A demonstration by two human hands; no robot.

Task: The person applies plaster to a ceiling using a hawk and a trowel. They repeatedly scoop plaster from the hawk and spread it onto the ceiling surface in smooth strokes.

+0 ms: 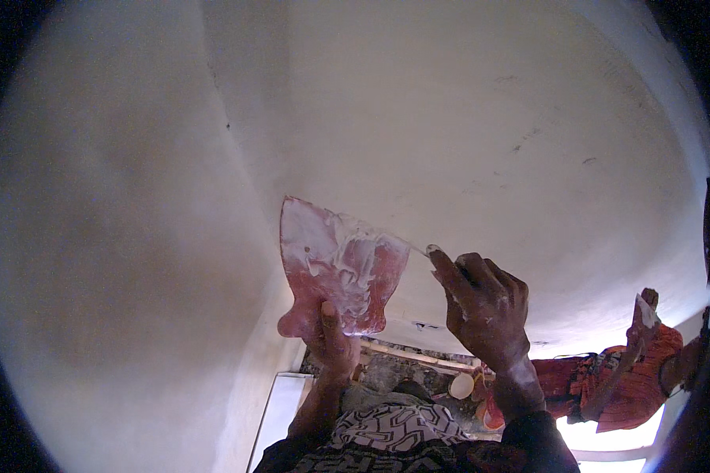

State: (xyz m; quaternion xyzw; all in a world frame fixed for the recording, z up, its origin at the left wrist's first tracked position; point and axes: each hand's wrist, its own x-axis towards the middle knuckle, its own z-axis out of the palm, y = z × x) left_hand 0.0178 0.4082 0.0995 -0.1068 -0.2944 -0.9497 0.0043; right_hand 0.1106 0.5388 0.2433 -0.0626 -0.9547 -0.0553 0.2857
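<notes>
Left hand (329,335) grips red putty-smeared scraper (339,268) — right hand (485,307) clenched on thin blade (414,251), edge touching scraper; white wall (450,118) behind.

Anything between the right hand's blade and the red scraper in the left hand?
Nothing visible. The right hand holds a thin blade whose edge already meets the putty-smeared red scraper, held up by the left hand in front of the pale wall.
</notes>
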